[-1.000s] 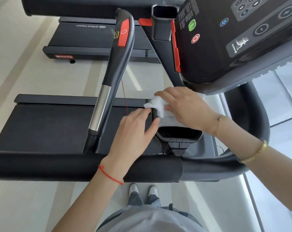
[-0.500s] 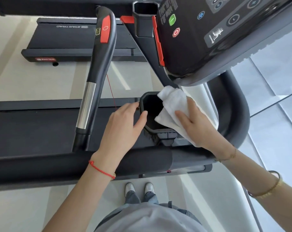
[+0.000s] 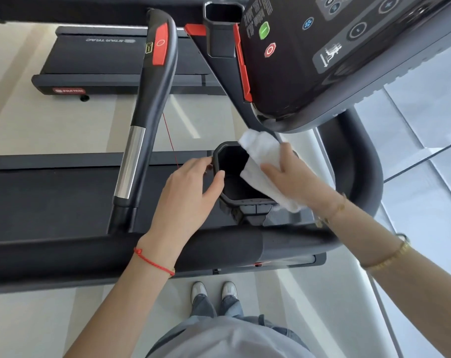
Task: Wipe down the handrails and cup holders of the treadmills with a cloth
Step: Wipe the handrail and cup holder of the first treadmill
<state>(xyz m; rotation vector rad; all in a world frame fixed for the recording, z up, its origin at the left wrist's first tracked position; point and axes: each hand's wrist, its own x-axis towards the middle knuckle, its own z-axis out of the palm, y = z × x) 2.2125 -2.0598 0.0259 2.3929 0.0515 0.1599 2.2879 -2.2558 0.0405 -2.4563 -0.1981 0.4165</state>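
A black cup holder [image 3: 234, 182] hangs below the treadmill console, its opening facing me. My left hand [image 3: 191, 192] grips its left rim, thumb inside the wall and fingers outside. My right hand [image 3: 294, 182] holds a white cloth [image 3: 260, 161] pressed against the holder's right rim; the cloth drapes over that edge. A black handrail [image 3: 152, 104] with a red panel and a silver section runs up on the left. A thick padded handrail [image 3: 90, 254] crosses in front of me.
The console [image 3: 335, 47] with green and red buttons overhangs at upper right. A second cup holder [image 3: 223, 27] sits further up. The curved right handrail [image 3: 361, 177] wraps around the side. Another treadmill deck [image 3: 110, 60] lies beyond. Glass panels are on the right.
My right hand drew the cloth from the top of the cup holder to its right rim, leaving the opening uncovered. My left hand stayed on the left rim. The view shifted slightly.
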